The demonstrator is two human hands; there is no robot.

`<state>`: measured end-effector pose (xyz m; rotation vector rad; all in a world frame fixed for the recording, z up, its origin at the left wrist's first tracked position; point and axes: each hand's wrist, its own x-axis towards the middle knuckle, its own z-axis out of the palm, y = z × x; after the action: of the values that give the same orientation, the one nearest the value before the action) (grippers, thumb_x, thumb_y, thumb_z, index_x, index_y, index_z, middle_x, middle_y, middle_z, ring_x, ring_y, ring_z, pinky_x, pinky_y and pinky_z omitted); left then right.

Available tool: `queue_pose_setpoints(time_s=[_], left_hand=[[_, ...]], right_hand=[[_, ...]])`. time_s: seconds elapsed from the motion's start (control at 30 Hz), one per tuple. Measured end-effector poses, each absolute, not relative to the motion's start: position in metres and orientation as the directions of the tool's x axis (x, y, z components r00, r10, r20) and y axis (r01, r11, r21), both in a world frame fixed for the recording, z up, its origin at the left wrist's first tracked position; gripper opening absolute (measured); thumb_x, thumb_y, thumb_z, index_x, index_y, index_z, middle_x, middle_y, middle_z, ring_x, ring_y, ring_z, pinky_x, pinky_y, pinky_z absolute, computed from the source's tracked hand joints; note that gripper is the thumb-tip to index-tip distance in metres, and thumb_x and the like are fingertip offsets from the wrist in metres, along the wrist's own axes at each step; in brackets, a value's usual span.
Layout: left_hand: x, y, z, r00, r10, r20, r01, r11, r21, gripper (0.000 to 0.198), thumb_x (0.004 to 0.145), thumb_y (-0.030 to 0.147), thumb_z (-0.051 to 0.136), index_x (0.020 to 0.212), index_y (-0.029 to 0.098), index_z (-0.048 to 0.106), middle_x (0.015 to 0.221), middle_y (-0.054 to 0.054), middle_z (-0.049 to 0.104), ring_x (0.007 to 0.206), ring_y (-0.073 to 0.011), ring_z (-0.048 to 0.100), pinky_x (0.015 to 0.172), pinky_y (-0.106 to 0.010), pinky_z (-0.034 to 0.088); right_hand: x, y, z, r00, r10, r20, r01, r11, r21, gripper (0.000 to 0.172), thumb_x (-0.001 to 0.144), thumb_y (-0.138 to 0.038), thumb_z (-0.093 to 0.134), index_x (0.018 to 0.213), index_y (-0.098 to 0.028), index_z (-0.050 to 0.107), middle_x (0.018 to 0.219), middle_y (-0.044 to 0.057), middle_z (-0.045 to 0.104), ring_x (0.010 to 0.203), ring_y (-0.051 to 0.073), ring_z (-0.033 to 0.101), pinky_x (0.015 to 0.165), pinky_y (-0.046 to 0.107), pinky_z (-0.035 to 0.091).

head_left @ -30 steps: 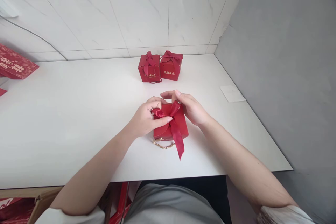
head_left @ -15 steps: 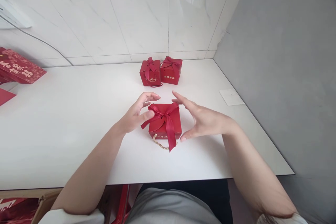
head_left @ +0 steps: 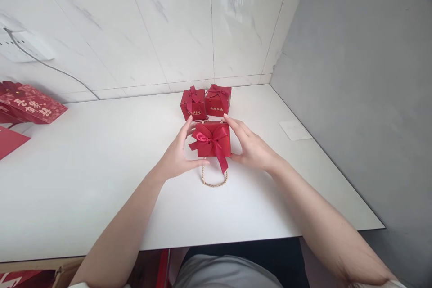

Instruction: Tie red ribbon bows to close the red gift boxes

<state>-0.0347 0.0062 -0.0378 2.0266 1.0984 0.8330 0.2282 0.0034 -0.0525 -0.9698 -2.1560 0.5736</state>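
Observation:
A small red gift box (head_left: 203, 149) with a shiny red ribbon bow (head_left: 212, 140) on its top is between my two hands. My left hand (head_left: 177, 155) grips its left side, thumb at the near lower corner and fingers toward the back. On the opposite side, my right hand (head_left: 252, 146) holds it with the thumb low in front and the fingertips at the far top corner. A twisted gold cord handle (head_left: 215, 185) hangs in a loop at the near side. Whether the box's base touches the table cannot be made out.
Two similar red boxes, one on the left (head_left: 186, 103) and one on the right (head_left: 219, 103), stand behind on the white table (head_left: 101, 180). A white paper square (head_left: 295, 130) lies to the right. Red printed bags (head_left: 33, 103) are at far left. A grey partition (head_left: 354, 76) borders the right side.
Both hands have closed in on the box from either side. The box has moved slightly away from me, toward the two boxes behind, and its gold handle now shows as a full loop.

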Motion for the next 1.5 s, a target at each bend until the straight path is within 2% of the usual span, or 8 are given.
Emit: queue_pose_setpoints(time_s=[0.13,0.27,0.7,1.0,1.2,1.27,1.4,1.5], left_hand=[[-0.038,0.012,-0.039,0.284,0.954,0.090,0.386,-0.200,0.901,0.056,0.091,0.053,0.059,0.140,0.027,0.048,0.131,-0.010,0.061,0.126,-0.0274,0.055,0.112,-0.047,0.039],[-0.040,0.013,-0.032,0.214,0.975,-0.056,0.461,-0.050,0.886,0.035,0.089,0.054,0.062,0.102,0.023,0.068,0.103,-0.006,0.071,0.104,-0.0248,0.065,0.099,-0.041,0.047],[-0.031,0.000,-0.026,0.399,0.871,-0.287,0.488,0.064,0.871,0.030,0.083,0.050,0.069,0.081,0.020,0.074,0.084,-0.006,0.075,0.085,-0.0238,0.072,0.093,-0.044,0.055],[-0.025,0.001,-0.038,0.391,0.867,-0.309,0.564,0.040,0.825,0.032,0.079,0.052,0.069,0.074,0.021,0.076,0.077,-0.004,0.072,0.076,-0.0224,0.070,0.083,-0.040,0.057],[-0.045,0.002,-0.019,0.403,0.846,-0.348,0.702,-0.042,0.711,0.040,0.076,0.063,0.068,0.076,0.023,0.071,0.084,-0.003,0.072,0.078,-0.0244,0.067,0.072,-0.037,0.054],[-0.055,0.004,-0.012,0.350,0.887,-0.301,0.718,-0.049,0.694,0.042,0.080,0.064,0.063,0.080,0.023,0.069,0.091,-0.004,0.072,0.086,-0.0248,0.066,0.077,-0.037,0.052],[-0.059,0.008,-0.007,0.181,0.982,-0.051,0.562,-0.060,0.825,0.041,0.092,0.062,0.047,0.094,0.025,0.063,0.106,-0.005,0.069,0.104,-0.0251,0.064,0.089,-0.039,0.049],[-0.049,0.007,-0.012,0.199,0.980,0.003,0.422,-0.088,0.902,0.033,0.092,0.055,0.053,0.109,0.027,0.060,0.121,-0.005,0.066,0.110,-0.0249,0.063,0.091,-0.040,0.051]], right_hand=[[0.225,0.010,-0.064,-0.429,0.798,0.423,0.489,0.599,-0.635,0.099,0.080,-0.015,0.065,0.158,-0.039,0.007,0.159,0.007,0.031,0.143,0.029,0.040,0.106,0.049,0.049],[0.227,0.013,-0.069,-0.388,0.813,0.435,0.497,0.582,-0.644,0.100,0.080,-0.018,0.067,0.157,-0.038,0.008,0.159,0.007,0.030,0.144,0.028,0.039,0.107,0.047,0.049],[0.228,0.015,-0.070,-0.368,0.818,0.443,0.564,0.575,-0.593,0.102,0.079,-0.020,0.070,0.157,-0.037,0.006,0.158,0.008,0.032,0.140,0.029,0.043,0.095,0.044,0.056],[0.222,0.010,-0.071,-0.379,0.807,0.453,0.557,0.590,-0.585,0.103,0.079,-0.012,0.064,0.157,-0.040,0.003,0.158,0.009,0.030,0.139,0.028,0.044,0.086,0.043,0.060],[0.219,0.008,-0.071,-0.347,0.782,0.518,0.508,0.621,-0.597,0.105,0.079,-0.015,0.066,0.157,-0.042,0.000,0.159,0.007,0.028,0.139,0.029,0.043,0.096,0.049,0.056],[0.218,0.008,-0.069,-0.328,0.789,0.519,0.475,0.613,-0.632,0.107,0.079,-0.019,0.070,0.157,-0.043,0.001,0.158,0.007,0.030,0.140,0.031,0.041,0.099,0.052,0.055],[0.215,0.004,-0.067,-0.326,0.802,0.501,0.329,0.593,-0.735,0.110,0.076,-0.026,0.076,0.157,-0.042,0.003,0.154,0.008,0.034,0.142,0.030,0.038,0.104,0.053,0.052],[0.214,0.002,-0.067,-0.388,0.802,0.455,0.220,0.560,-0.799,0.108,0.077,-0.028,0.076,0.157,-0.042,0.005,0.156,0.008,0.031,0.143,0.029,0.036,0.104,0.052,0.052]])
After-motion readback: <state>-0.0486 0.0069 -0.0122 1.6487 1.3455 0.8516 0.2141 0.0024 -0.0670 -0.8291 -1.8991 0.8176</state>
